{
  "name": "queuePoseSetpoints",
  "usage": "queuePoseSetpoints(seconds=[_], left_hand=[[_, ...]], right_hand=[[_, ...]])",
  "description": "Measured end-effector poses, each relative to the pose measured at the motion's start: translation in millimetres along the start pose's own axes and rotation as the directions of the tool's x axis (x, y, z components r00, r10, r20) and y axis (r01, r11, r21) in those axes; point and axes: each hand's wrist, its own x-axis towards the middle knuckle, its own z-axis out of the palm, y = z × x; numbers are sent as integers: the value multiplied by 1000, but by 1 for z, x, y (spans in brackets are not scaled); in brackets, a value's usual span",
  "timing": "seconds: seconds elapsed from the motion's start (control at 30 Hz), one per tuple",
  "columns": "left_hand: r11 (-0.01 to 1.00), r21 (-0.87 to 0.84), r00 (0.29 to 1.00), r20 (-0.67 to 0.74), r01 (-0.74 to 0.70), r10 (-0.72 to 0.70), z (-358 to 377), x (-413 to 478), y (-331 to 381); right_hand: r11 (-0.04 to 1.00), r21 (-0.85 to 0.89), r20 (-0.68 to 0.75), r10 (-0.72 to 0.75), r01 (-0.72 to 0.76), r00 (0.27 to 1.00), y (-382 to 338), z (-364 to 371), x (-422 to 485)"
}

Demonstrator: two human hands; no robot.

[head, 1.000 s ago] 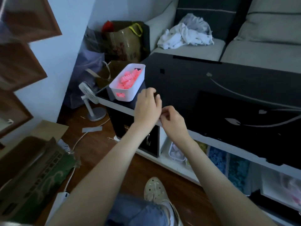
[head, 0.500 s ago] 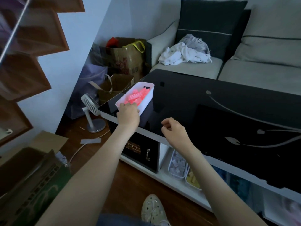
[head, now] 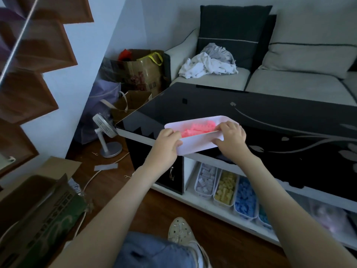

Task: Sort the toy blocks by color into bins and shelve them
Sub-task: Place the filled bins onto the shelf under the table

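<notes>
Fan (head: pixel 104 126); sofa (head: pixel 289 82); bags (head: pixel 143 74); carton (head: pixel 38 209)

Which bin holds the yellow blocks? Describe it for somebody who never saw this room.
Under the glossy black table beside the sofa runs a low white shelf with a row of bins. The bin of yellow blocks stands second from the left, between the bin of pale blocks and the bin of blue blocks; it alone holds yellow.
</notes>
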Motion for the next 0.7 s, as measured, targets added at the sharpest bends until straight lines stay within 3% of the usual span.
queuePoseSetpoints(seconds=[0.1, 0.2, 0.5, 0.7], left_hand=[[998, -1, 997, 35, -64, 64, -6, -17, -1], [995, -9, 993, 65, -102, 102, -10, -38, 4], [987, 65, 962, 240, -150, 131, -7, -86, 39], [979, 113, 946, 296, -172, 132, -1, -109, 55]], right_hand=[[994, 89, 76, -66, 59, 995, 11, -17, -24], [978, 180, 52, -113, 102, 992, 14, -24, -55], [978, 172, 65, -132, 119, 989, 27, -34, -119], [984, 178, 132, -28, 4, 991, 42, -20, -157]])
